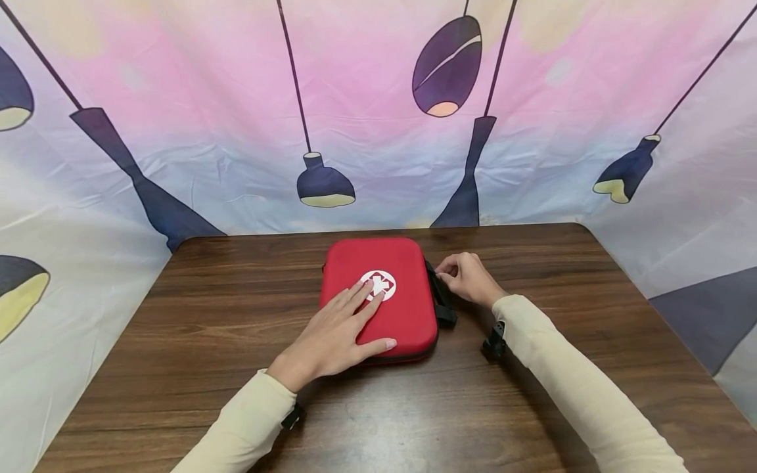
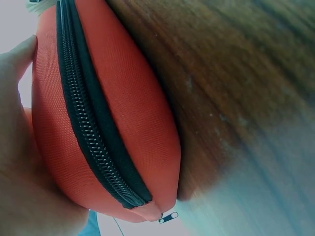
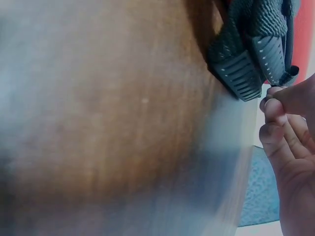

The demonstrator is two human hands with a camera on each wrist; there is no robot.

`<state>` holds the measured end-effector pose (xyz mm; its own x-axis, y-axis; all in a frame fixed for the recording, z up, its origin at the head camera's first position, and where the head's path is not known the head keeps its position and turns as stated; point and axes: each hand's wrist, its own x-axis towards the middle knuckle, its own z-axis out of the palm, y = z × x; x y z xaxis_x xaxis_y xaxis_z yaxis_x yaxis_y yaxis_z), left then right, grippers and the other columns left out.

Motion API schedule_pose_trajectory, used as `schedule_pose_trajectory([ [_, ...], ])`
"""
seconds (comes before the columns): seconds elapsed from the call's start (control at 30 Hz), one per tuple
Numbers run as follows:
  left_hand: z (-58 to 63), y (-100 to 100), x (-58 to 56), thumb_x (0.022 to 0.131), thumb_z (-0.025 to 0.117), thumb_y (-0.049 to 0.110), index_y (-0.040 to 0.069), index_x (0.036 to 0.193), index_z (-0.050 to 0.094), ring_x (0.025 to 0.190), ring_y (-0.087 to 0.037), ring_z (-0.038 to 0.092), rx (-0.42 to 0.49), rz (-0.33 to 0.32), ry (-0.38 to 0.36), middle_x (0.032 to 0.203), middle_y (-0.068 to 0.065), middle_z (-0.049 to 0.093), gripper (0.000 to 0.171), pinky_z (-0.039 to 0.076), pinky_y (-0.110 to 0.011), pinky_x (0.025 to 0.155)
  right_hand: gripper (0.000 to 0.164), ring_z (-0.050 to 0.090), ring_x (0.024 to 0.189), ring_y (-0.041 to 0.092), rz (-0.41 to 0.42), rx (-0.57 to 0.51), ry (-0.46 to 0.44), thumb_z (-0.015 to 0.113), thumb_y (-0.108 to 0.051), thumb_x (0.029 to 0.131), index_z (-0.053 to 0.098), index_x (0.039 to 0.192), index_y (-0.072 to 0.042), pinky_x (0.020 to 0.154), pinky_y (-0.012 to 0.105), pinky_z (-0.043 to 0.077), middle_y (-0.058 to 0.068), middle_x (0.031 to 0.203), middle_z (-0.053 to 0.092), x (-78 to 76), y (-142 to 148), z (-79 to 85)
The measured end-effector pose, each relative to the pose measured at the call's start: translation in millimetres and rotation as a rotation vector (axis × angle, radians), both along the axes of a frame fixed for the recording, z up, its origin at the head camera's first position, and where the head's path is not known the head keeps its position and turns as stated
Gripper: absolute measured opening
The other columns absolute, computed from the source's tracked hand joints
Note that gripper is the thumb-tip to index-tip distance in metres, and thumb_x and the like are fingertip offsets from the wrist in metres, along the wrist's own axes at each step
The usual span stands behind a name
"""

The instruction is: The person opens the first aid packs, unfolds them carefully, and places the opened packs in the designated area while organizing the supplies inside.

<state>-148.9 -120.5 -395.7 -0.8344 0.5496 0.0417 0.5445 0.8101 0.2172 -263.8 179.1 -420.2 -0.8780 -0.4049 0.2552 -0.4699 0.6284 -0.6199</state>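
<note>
A red first-aid case [image 1: 408, 315] with a white cross emblem lies flat on the table. My left hand [image 1: 340, 335] rests on its lid, fingers spread and mostly straight, thumb along the near edge. In the left wrist view, the black zipper [image 2: 91, 132] runs along the case's side, with a metal pull tab [image 2: 168, 218] past its end. On the right side of the case is a black webbing handle [image 3: 238, 64]. Beyond the handle, my right hand [image 1: 470, 277] pinches a small zipper pull between thumb and index finger, mostly hidden by the fingertips.
The wooden table [image 1: 207, 315] extends around the case on all sides. Behind it hangs a cloth backdrop [image 1: 236, 98] printed with lamps, close to the table's far edge. Dark wrist cameras sit at both cuffs.
</note>
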Motion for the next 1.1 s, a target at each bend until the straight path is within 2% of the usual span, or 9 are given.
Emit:
schedule_pose_trajectory([
  [0.5, 2.3, 0.1, 0.9, 0.095, 0.045, 0.073, 0.015, 0.158, 0.035, 0.155, -0.026, 0.011, 0.004, 0.000, -0.008, 0.169, -0.008, 0.016, 0.086, 0.016, -0.044, 0.125, 0.008, 0.063, 0.067, 0.009, 0.036, -0.017, 0.034, 0.070, 0.003, 0.089, 0.077, 0.089, -0.002, 0.061, 0.024, 0.053, 0.002, 0.078, 0.072, 19.6, 2.9, -0.6],
  [0.83, 2.2, 0.6, 0.7, 0.094, 0.041, 0.076, 0.015, 0.158, 0.034, 0.155, -0.025, 0.010, -0.007, 0.001, -0.008, 0.169, -0.007, 0.016, 0.089, 0.016, -0.043, 0.125, 0.008, 0.063, 0.068, 0.011, 0.040, -0.020, 0.040, 0.071, 0.004, 0.087, 0.076, 0.086, -0.002, 0.061, 0.025, 0.054, 0.001, 0.076, 0.071, 27.0, 3.4, -1.2],
  [1.1, 1.3, 0.4, -0.3, 0.095, 0.045, 0.073, 0.015, 0.159, 0.035, 0.155, -0.027, 0.011, 0.003, -0.005, -0.012, 0.169, -0.008, 0.015, 0.087, 0.016, -0.045, 0.125, 0.010, 0.062, 0.067, 0.009, 0.053, -0.009, 0.045, 0.071, 0.005, 0.087, 0.074, 0.084, -0.004, 0.061, 0.026, 0.054, -0.002, 0.075, 0.068, 41.7, 5.4, -0.7],
])
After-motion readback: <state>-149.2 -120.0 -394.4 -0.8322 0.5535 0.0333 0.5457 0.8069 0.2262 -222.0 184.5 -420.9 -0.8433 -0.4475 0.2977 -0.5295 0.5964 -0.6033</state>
